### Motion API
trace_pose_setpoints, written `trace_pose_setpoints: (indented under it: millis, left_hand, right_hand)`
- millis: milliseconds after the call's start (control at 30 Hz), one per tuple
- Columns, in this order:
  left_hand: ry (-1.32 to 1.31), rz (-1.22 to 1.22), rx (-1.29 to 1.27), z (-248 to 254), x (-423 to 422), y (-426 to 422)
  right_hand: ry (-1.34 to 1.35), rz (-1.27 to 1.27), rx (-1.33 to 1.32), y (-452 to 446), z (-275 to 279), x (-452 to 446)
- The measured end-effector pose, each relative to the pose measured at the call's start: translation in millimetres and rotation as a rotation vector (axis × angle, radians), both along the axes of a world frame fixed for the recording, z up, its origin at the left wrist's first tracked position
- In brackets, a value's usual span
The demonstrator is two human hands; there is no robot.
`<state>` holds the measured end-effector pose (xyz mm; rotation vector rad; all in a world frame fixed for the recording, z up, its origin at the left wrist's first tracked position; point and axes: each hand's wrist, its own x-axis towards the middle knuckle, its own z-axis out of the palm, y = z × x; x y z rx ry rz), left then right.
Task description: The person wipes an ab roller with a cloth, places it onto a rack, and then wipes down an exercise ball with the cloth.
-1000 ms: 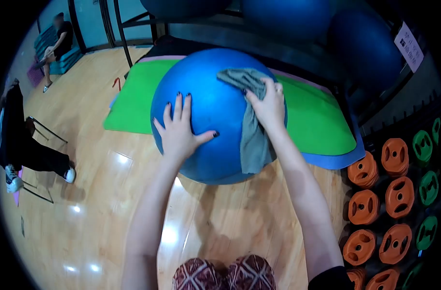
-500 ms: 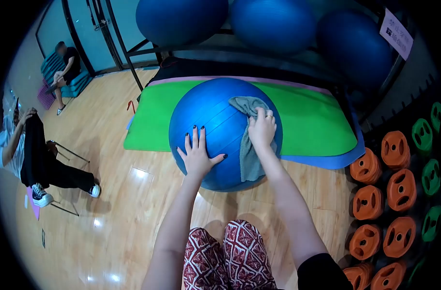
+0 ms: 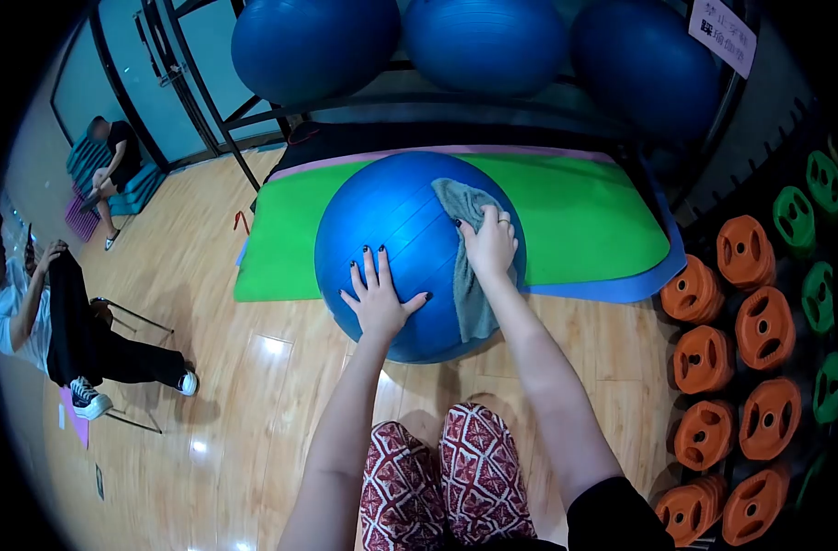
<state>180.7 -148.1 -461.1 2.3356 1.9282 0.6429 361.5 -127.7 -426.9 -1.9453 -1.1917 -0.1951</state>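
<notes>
A large blue exercise ball (image 3: 382, 207) rests in front of me at the near edge of a green mat (image 3: 584, 225). My left hand (image 3: 379, 298) lies flat on its front left side, fingers spread. On the ball's right side, my right hand (image 3: 491, 246) grips a grey-green cloth (image 3: 474, 308) and presses it against the surface. The cloth's upper end spreads over the ball above my fingers, and its lower end hangs down the right side.
Behind the mats, a black rack (image 3: 346, 108) carries more blue balls (image 3: 485, 41). Orange weight plates (image 3: 766, 326) and green plates (image 3: 818, 296) line the right. At left, one person (image 3: 47, 312) sits on a chair; another person (image 3: 116, 161) sits on stacked teal blocks (image 3: 144, 188).
My right hand has shifted slightly down and left on the ball with the cloth. My left hand stays on the ball. The camera view has tilted a little.
</notes>
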Motion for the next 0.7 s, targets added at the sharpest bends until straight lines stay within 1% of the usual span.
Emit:
trace_pose_setpoints:
  millis: [33,67,133,167,267,300,400,433,500,600,700]
  left_hand:
    - [-0.007,0.0,0.01,-1.0,4.5,-1.3]
    - [-0.014,-0.003,0.008,-2.2,8.4,-2.4]
    - [0.008,0.004,0.003,-1.7,13.3,-1.0]
    - [0.008,0.002,0.008,-0.4,14.3,-1.0]
    - [0.028,-0.01,0.007,3.8,10.5,-1.5]
    - [0.031,-0.018,0.017,5.1,12.9,-0.7]
    - [0.031,-0.028,0.028,6.5,16.9,-2.3]
    - [0.03,-0.019,0.005,5.9,16.8,-4.8]
    - [0.03,-0.012,-0.02,4.9,16.1,-3.5]
    - [0.023,-0.015,0.009,-1.8,14.6,1.0]
    - [0.031,0.015,0.008,-2.3,2.1,4.8]
  right_hand:
    - [0.041,-0.023,0.008,-3.1,-2.7,0.2]
    - [0.005,-0.005,0.004,-9.9,-8.0,-3.0]
    - [-0.039,0.096,-0.009,-30.5,-10.3,-17.8]
    - [-0.128,0.156,0.051,-35.1,-20.6,-22.2]
    - [-0.202,0.213,0.01,-29.8,-12.1,-7.6]
    - [-0.214,0.178,0.049,-22.8,-12.6,-0.7]
    - [-0.041,-0.036,0.011,-4.3,-3.7,21.6]
    - [-0.04,-0.038,0.011,0.6,-3.4,27.3]
    - [0.095,-0.069,-0.084,5.4,-3.0,33.3]
    - [0.108,-0.069,-0.056,3.0,-8.2,21.8]
    - [-0.001,0.093,-0.051,-16.9,-14.9,-5.5]
